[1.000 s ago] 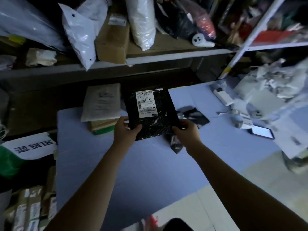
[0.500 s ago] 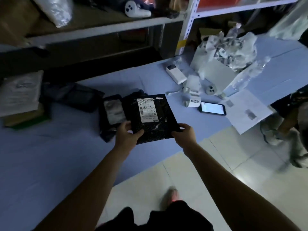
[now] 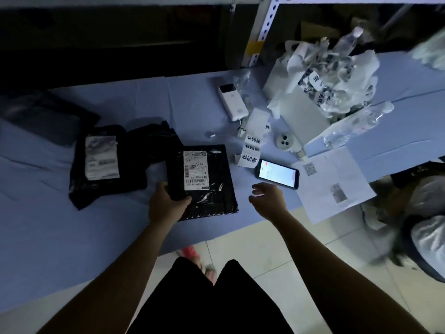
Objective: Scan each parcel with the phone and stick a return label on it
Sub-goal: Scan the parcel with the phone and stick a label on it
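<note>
Our left hand [image 3: 166,203] grips the black parcel [image 3: 207,189] at its seven o'clock corner, thumb on top and fingers underneath. The parcel lies on the blue table [image 3: 96,237] near the front edge, with its white shipping label [image 3: 196,171] face up. Our right hand [image 3: 267,200] hovers at three o'clock of the parcel, fingers loosely curled, holding nothing. The phone [image 3: 277,174], screen lit, lies at one o'clock of that hand, near but apart. A strip of return labels [image 3: 251,150] lies at eleven o'clock of the phone. A second black parcel [image 3: 101,162] lies at nine o'clock of the first.
</note>
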The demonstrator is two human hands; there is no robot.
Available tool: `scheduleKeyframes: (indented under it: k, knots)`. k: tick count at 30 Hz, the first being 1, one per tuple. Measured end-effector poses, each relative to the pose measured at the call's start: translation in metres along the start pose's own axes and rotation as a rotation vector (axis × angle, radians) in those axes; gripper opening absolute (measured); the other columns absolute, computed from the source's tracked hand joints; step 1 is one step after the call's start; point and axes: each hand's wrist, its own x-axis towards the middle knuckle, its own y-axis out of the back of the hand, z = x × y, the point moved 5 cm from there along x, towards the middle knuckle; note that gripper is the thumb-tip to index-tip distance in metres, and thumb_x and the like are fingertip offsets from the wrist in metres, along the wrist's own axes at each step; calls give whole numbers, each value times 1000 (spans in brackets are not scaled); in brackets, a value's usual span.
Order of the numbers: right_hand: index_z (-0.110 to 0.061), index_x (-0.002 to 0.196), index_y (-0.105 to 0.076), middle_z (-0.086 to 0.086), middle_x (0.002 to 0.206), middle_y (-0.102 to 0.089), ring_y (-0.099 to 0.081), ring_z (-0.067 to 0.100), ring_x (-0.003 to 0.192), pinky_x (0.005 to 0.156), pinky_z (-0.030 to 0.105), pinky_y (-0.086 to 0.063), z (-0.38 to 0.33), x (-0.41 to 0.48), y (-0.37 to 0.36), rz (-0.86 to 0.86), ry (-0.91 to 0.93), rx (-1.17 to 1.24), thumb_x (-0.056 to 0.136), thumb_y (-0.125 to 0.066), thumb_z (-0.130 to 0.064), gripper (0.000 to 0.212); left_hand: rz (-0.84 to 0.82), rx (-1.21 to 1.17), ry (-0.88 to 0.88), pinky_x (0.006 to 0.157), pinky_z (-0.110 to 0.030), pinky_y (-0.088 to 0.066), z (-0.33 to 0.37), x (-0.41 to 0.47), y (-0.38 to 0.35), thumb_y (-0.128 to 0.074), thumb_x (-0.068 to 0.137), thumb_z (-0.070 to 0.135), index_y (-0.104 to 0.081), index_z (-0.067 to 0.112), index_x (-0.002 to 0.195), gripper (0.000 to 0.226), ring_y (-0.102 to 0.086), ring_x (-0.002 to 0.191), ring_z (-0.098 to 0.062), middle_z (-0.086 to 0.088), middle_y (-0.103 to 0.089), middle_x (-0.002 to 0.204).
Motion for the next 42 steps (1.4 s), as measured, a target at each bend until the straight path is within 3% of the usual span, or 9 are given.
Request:
scheduleKeyframes:
  k: [6, 10, 14, 20, 26, 30, 33, 39, 42]
  knots:
    - [-16, 151, -41, 11, 150, -43, -37, 31, 140, 112, 40, -35, 1, 61, 40, -46, 298, -604, 82, -78, -25, 79, -27, -2, 4, 91, -30, -50, 13, 8, -13, -95, 62, 30, -54, 17, 133, 83, -65, 113, -26, -6, -68, 125]
    - [-17, 152, -32, 12, 147, -42, -40, 34, 134, 106, 47, -43, 13, 89, 47, -70, 299, -808, 78, -79, -43, 91, -57, -108, -19, 98, -26, -44, 19, -2, -14, -92, 69, 20, -47, 14, 145, 89, -58, 123, -22, -5, -62, 136]
    - [-18, 148, -36, 13, 133, -51, -48, 32, 123, 100, 44, -47, 5, 113, 51, -149, 464, -832, 79, -77, -52, 88, -3, -110, -55, 108, -41, -46, 29, -12, -7, -89, 75, 22, -43, 19, 149, 87, -56, 127, -21, -3, -60, 139]
    - [-26, 148, -37, 6, 130, -53, -49, 24, 123, 89, 40, -55, 6, 125, 61, -262, 622, -790, 73, -76, -62, 92, 232, -125, -1, 93, -42, -57, 41, -50, -5, -88, 74, 19, -50, 25, 141, 77, -67, 108, -22, -5, -71, 115]
    - [-31, 147, -39, 6, 115, -55, -54, 27, 110, 83, 34, -47, 9, 129, 68, -328, 675, -575, 66, -80, -62, 95, 399, -123, 46, 62, -9, -50, 49, -86, -12, -83, 79, 15, -54, 29, 136, 65, -64, 78, 4, 11, -66, 90]
    - [-41, 153, -28, 1, 114, -48, -52, 22, 105, 82, 30, -40, -11, 111, 70, -432, 765, -472, 68, -77, -65, 101, 472, -126, 50, 57, -4, -47, 54, -103, -8, -78, 82, 11, -60, 29, 131, 55, -64, 74, 7, 12, -67, 86]
    - [-44, 154, -25, 1, 129, -53, -52, 24, 120, 92, 37, -47, -34, 94, 74, -480, 879, -590, 69, -76, -62, 101, 525, -158, 42, 53, -5, -46, 57, -108, -2, -79, 81, 9, -65, 27, 122, 48, -64, 73, 9, 13, -68, 82]
    - [-41, 156, -21, -5, 149, -51, -49, 22, 134, 102, 41, -49, -60, 74, 85, -380, 970, -756, 71, -75, -58, 102, 574, -337, 52, 58, -17, -54, 62, -103, 7, -82, 76, 8, -74, 27, 96, 29, -68, 74, -1, 14, -72, 80]
    - [-42, 156, -22, -5, 146, -53, -51, 22, 130, 96, 40, -51, -59, 70, 91, -326, 937, -771, 72, -76, -55, 101, 560, -369, 39, 53, -11, -50, 62, -97, 11, -82, 76, 7, -72, 30, 91, 29, -68, 74, 0, 13, -72, 80]
